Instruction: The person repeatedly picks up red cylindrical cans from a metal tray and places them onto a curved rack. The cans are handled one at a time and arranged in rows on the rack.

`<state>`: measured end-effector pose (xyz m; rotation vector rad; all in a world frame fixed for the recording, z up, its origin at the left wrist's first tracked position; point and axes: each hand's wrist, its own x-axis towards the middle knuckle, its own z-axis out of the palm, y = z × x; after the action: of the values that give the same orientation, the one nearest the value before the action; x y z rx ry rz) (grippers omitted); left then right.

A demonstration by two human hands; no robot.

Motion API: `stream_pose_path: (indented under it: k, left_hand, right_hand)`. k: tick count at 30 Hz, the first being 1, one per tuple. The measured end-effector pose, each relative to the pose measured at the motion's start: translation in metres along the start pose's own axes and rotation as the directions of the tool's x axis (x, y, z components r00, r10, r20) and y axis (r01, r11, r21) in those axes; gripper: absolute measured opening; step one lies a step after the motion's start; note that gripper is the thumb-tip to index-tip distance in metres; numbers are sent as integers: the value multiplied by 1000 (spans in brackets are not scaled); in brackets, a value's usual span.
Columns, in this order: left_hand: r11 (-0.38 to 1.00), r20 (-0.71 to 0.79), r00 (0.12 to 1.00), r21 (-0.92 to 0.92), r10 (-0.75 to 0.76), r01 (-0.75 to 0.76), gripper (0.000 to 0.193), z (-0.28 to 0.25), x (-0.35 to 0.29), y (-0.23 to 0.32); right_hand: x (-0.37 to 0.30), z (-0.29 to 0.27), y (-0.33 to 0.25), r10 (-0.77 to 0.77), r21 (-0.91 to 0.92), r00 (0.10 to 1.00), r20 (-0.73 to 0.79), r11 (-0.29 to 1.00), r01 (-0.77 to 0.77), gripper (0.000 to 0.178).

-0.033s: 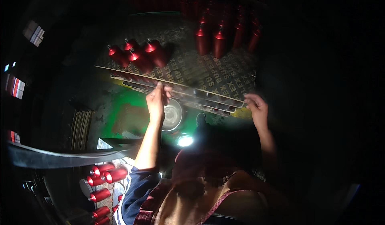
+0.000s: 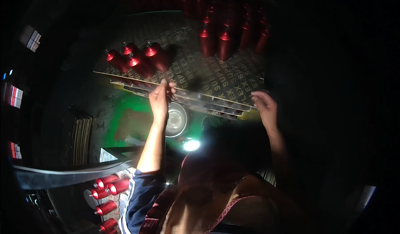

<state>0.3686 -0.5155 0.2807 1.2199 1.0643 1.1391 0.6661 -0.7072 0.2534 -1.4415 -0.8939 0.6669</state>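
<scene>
My left hand (image 2: 159, 98) is over the front edge of a dark printed board (image 2: 196, 73), fingers loosely bent and apart, with nothing visible in them. By the board's right front corner is my right hand (image 2: 265, 103), its fingers curved and spread, also with no object showing. Just beyond my left hand, several shiny red bottle-shaped cylinders (image 2: 157, 56) with small metal tips stand on the board. A second group of red cylinders (image 2: 225, 44) stands farther back on the right, in dimmer light. Whether either hand touches the board edge is hard to tell.
More boards (image 2: 208, 108) lie layered under the top one. Below them, a round metal basin (image 2: 176, 119) sits on the green floor (image 2: 121, 125). At lower left, red cylinders (image 2: 106, 208) lie beside my sleeve. Stacked panels (image 2: 82, 138) stand at left. Darkness covers the right side.
Both hands have moved slightly forward relative to the board, the right fingers lifting away from its corner. The whole view has shifted a little. The cylinders keep their places on the board.
</scene>
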Motion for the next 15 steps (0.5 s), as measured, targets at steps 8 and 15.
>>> stream_pose_path:
  k: [8, 15]
  left_hand:
    - [624, 588, 735, 444, 338, -643, 47, 141, 227, -10]
    - [547, 609, 708, 478, 358, -687, 45, 166, 248, -43]
  right_hand:
    - [236, 86, -15, -342, -697, 904, 258, 582, 419, 55]
    - [282, 97, 33, -298, -646, 914, 276, 647, 405, 53]
